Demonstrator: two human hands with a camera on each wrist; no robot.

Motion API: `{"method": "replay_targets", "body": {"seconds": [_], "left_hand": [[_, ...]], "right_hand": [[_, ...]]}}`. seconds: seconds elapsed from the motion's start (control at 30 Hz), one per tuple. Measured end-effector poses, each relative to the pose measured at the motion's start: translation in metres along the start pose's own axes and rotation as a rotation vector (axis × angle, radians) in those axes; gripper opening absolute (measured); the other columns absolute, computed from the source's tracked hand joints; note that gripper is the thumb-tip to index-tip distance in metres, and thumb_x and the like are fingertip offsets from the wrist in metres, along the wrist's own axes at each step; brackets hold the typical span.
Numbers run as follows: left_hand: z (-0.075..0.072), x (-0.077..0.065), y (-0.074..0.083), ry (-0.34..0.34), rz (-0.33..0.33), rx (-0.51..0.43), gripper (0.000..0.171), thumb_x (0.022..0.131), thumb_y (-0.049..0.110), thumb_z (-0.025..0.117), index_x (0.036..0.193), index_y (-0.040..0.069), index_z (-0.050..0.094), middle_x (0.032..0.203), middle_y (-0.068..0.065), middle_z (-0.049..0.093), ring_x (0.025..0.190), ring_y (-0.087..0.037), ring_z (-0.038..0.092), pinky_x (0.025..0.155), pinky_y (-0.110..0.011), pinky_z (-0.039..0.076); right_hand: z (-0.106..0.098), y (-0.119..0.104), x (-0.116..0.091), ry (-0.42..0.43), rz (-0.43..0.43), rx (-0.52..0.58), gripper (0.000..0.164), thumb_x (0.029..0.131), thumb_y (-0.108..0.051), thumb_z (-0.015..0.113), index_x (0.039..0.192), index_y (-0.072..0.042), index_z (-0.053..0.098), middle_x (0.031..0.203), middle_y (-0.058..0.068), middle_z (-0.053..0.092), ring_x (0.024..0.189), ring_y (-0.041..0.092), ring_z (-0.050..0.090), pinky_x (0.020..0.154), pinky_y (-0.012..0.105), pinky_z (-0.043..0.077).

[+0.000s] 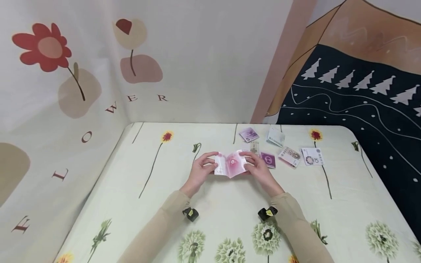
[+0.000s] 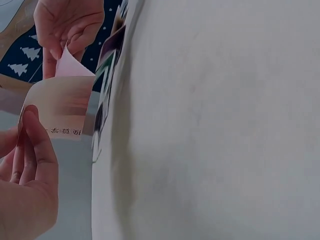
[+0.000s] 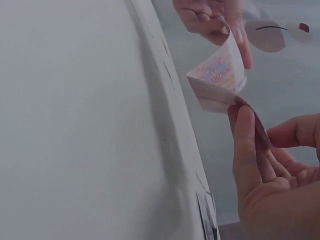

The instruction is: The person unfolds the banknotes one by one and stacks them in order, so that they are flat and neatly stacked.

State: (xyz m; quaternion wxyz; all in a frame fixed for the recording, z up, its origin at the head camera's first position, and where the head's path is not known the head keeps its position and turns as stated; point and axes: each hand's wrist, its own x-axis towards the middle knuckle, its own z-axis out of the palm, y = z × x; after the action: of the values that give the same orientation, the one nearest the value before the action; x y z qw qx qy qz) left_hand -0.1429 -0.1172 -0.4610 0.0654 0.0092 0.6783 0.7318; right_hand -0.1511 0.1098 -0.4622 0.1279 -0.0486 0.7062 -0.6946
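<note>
A pink banknote marked 100 is held up over the table, with a crease down its middle so its halves make a shallow V. My left hand pinches its left edge between thumb and fingers. At the opposite edge, my right hand pinches it in the same way. In the left wrist view the banknote shows its curved back with a row of printed characters. Its underside, folded at the crease, appears in the right wrist view as the banknote between both hands.
Right of my hands lie a purple note marked 5, a pale green note, a small note, a dark purple note, a folded brownish note and a 10 note. A flower-patterned cloth covers the table.
</note>
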Motion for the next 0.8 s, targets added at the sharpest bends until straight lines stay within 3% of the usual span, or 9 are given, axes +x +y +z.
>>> {"method": "replay_targets", "body": {"seconds": [0.17,0.5,0.8], "left_hand": [[-0.009,0.002,-0.001,0.068,0.015,0.036,0.04,0.088,-0.01,0.059,0.126,0.003,0.062,0.089,-0.012,0.063,0.077,-0.014,0.066,0.07,-0.031,0.057],[-0.027,0.001,-0.002,0.171,0.031,0.12,0.036,0.089,-0.01,0.055,0.122,0.003,0.064,0.1,-0.018,0.063,0.085,-0.017,0.061,0.069,-0.025,0.055],[-0.055,-0.002,-0.008,0.235,0.003,0.181,0.034,0.09,-0.007,0.056,0.121,0.003,0.065,0.106,-0.017,0.063,0.082,-0.012,0.059,0.063,-0.02,0.05]], "right_hand": [[0.004,-0.006,0.009,0.028,0.077,-0.035,0.045,0.091,0.006,0.045,0.135,-0.002,0.048,0.133,0.023,0.053,0.106,0.027,0.058,0.086,0.044,0.052],[0.022,-0.002,0.021,0.048,0.023,0.082,0.045,0.088,0.012,0.044,0.132,0.005,0.048,0.123,0.029,0.056,0.087,0.016,0.062,0.084,0.048,0.052],[0.046,0.006,0.023,0.11,0.027,0.054,0.046,0.086,0.014,0.045,0.13,0.003,0.051,0.12,0.027,0.059,0.087,0.017,0.061,0.082,0.047,0.053]]}}
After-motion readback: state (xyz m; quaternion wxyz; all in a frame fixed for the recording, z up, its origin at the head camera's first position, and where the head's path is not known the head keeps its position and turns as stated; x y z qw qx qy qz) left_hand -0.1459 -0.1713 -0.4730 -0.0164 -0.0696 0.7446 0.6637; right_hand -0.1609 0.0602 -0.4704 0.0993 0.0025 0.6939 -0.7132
